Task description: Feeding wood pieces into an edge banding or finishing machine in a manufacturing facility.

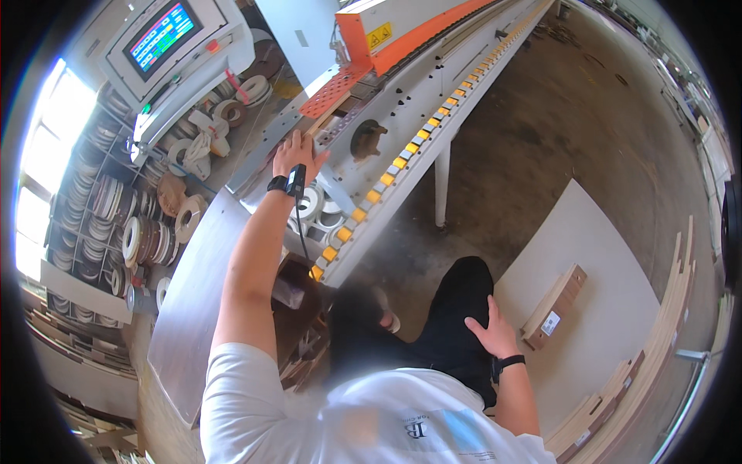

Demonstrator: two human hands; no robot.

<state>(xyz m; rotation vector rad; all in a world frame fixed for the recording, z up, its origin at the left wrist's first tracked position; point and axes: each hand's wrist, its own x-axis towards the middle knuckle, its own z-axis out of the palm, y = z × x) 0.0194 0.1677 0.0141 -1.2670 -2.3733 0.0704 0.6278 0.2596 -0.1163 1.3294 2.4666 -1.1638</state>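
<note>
Head view: rack (86,207) with coiled rolls (107,193) stored inside; left hand (298,158) on machine (410,108), grip unclear; right hand (493,334) loosely spread, empty, on leg (454,317).

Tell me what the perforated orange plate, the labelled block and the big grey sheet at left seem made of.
Perforated orange plate: likely painted metal, going by its even colour and rows of holes. Labelled block: probably wood or wood-look board, matte, with tan and brown faces. Big grey sheet: perhaps satin metal, given its broad, soft sheen; coated board is possible.
</note>
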